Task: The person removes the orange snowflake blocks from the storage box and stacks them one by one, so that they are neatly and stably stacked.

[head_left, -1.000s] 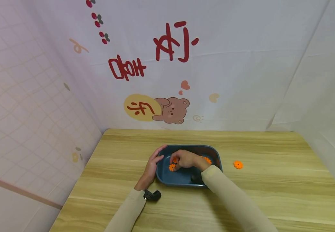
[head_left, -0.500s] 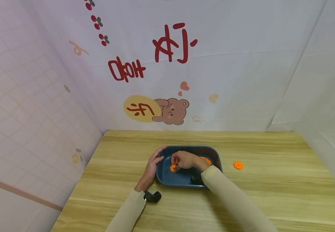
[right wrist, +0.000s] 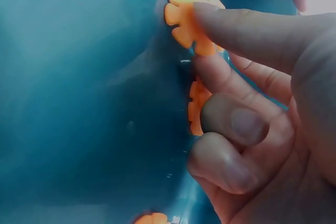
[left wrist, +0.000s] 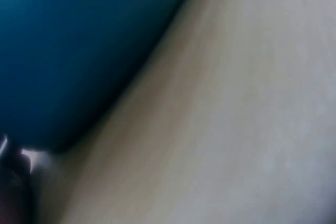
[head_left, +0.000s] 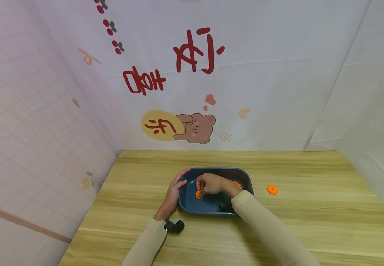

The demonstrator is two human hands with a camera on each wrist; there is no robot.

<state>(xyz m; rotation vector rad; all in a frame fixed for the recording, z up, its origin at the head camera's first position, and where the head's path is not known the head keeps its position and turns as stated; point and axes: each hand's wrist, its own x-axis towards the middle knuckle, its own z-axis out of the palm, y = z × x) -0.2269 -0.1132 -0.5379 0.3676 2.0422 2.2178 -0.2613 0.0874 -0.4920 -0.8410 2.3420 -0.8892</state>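
Note:
In the head view my right hand (head_left: 210,183) reaches down into a dark blue rectangular tray (head_left: 218,213). It pinches an orange flower-shaped notched disc (right wrist: 184,17) between thumb and index finger, as the right wrist view shows; the other fingers are curled. A second orange disc (right wrist: 195,111) lies partly hidden behind those fingers, and part of another orange piece (right wrist: 152,219) shows at the bottom edge. My left hand (head_left: 172,193) rests against the tray's left end, fingers extended along the rim. The left wrist view has only the tray's blurred outer side (left wrist: 68,51) and tabletop.
More orange discs (head_left: 237,184) lie at the tray's right end, partly behind the right wrist. One orange disc (head_left: 272,190) is on the wooden table (head_left: 305,221), right of the tray. A white printed cloth (head_left: 271,92) stands behind the table.
The right fingers and the orange disc at their tips have shifted slightly down and right in the tray. A second disc seen beside them earlier is now hidden. The left hand stays in place.

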